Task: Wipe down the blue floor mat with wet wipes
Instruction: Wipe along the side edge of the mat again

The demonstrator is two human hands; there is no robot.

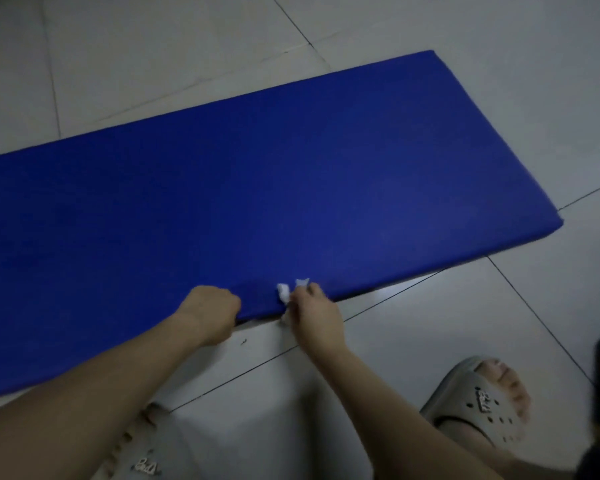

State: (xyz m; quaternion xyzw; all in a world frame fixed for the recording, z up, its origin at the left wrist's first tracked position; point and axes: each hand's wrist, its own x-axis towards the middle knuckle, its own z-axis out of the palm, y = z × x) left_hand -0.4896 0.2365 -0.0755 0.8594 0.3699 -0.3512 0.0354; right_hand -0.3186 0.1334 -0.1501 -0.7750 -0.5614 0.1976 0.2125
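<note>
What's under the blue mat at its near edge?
Pale floor tiles show beneath the blue mat. The left hand grips that edge, fingertips hidden underneath. The rest is covered.

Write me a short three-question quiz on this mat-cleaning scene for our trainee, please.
1. True or false: the right hand holds a white wipe at the near edge of the blue mat.
2. Multiple choice: the left hand is A) raised in the air, B) gripping the mat's near edge, C) holding a bottle.
3. Fill in: the mat lies on a pale ___ floor.
Key: 1 true; 2 B; 3 tiled.
</note>
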